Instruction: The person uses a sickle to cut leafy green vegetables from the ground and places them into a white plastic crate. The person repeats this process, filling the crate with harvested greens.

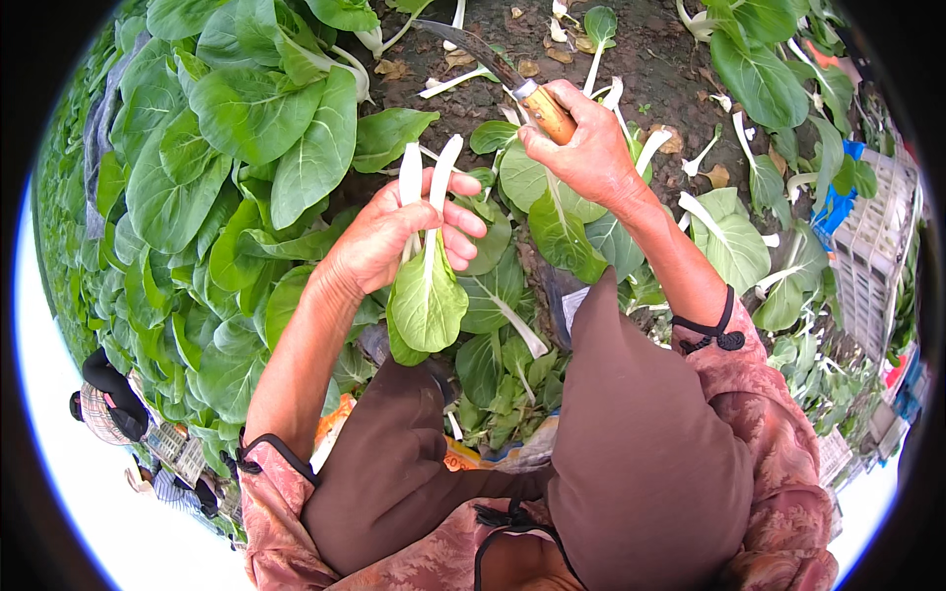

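My left hand [399, 229] holds a few bok choy leaves [429, 303] between thumb and fingers, their white stalks pointing up and the green blades hanging below. My right hand [584, 140] grips the wooden handle of a curved knife [547, 111]. Its dark, sickle-like blade reaches to the upper left, over the soil. Under and between my hands lie loose bok choy leaves [562, 229] with cut white stalks. A dense stand of bok choy plants [259, 111] grows beside my left hand.
Brown soil [635, 66] with cut leaves and stalk pieces lies ahead. Cut bok choy [728, 236] is strewn at the right, near a plastic crate [872, 244] and a blue bag [839, 196]. Other people [111, 402] are at the far left beside another crate [177, 451].
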Demonstrator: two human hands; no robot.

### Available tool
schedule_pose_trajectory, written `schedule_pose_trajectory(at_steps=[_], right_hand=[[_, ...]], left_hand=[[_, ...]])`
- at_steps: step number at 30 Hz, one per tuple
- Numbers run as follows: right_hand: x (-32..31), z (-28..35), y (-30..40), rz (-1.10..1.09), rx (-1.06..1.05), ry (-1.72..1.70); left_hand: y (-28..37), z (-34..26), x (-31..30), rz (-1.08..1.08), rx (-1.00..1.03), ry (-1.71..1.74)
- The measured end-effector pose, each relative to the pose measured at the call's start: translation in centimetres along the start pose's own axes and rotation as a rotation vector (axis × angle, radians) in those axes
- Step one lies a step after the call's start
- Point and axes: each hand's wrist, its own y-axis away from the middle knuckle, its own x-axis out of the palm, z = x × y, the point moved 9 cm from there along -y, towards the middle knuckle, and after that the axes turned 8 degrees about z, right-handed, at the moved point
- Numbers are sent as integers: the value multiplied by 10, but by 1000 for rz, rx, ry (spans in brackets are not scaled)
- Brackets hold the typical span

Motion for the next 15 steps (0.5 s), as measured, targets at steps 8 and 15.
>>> schedule_pose_trajectory(at_steps=[8, 15], right_hand=[[20, 54, 27, -103, -373, 45], [29, 61, 26, -87, -371, 208]], left_hand=[[16, -34, -23, -197, 25, -23], [12, -16, -13, -179, 5, -7]])
